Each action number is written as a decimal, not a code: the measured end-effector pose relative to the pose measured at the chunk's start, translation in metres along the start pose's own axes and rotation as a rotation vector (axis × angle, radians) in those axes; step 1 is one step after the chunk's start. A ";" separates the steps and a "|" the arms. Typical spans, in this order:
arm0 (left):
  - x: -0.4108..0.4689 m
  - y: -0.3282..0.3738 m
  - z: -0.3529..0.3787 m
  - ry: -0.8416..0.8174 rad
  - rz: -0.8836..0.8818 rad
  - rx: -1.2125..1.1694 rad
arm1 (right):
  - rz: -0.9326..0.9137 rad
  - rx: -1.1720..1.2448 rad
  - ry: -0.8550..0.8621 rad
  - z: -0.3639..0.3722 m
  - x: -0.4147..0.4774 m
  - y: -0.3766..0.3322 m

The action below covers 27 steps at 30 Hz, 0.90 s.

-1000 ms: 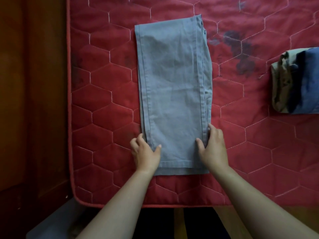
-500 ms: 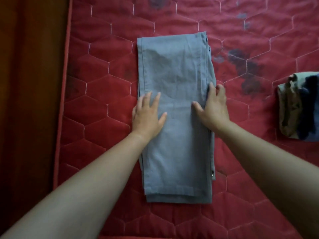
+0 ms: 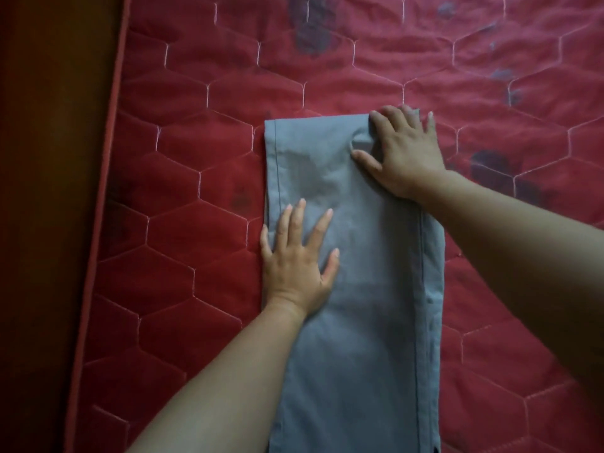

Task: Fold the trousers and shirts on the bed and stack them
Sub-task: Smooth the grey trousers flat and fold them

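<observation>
A dark wooden panel (image 3: 49, 223) fills the left edge of the frame. Beside it lies the red quilted mattress (image 3: 196, 165), with dark stains (image 3: 310, 27) at upper centre and at the right. The grey-blue trousers (image 3: 359, 305), folded into a long strip, lie flat on it, from the middle of the frame down to the bottom edge. The left hand (image 3: 295, 266) presses flat on their left edge, fingers spread wide. The right hand (image 3: 405, 155) lies on their upper right corner, fingers spread, thumb out, a small pucker of cloth beside the thumb
</observation>
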<state>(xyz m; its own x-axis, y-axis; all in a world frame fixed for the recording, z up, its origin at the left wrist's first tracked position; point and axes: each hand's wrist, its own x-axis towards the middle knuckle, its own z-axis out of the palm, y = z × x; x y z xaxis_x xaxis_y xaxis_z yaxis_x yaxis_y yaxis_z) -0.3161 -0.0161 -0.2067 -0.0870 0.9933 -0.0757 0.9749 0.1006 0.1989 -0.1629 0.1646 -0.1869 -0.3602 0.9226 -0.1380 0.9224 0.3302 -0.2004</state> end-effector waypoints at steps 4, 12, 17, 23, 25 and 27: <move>0.001 -0.001 0.002 -0.028 -0.006 0.032 | 0.121 0.143 -0.048 -0.017 0.015 0.003; -0.010 -0.015 -0.041 -0.081 -0.068 -0.262 | -0.026 0.112 0.186 -0.061 -0.033 -0.022; -0.049 -0.035 -0.108 0.132 -0.467 -0.600 | -0.199 0.291 0.180 -0.079 -0.138 -0.047; -0.105 -0.009 -0.159 -0.112 -0.787 -1.088 | -0.233 0.336 0.075 -0.080 -0.284 -0.064; -0.136 0.005 -0.156 -0.233 -0.844 -1.139 | -0.247 0.360 0.006 -0.072 -0.329 -0.071; -0.168 0.013 -0.144 -0.289 -0.801 -0.975 | -0.227 0.382 -0.090 -0.063 -0.362 -0.074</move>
<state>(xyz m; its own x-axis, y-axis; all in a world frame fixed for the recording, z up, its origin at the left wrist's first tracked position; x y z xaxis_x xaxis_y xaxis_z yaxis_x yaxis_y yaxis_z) -0.3181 -0.1741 -0.0511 -0.4070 0.6018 -0.6872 0.1110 0.7793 0.6167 -0.0920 -0.1809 -0.0612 -0.5740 0.8085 -0.1297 0.7070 0.4093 -0.5767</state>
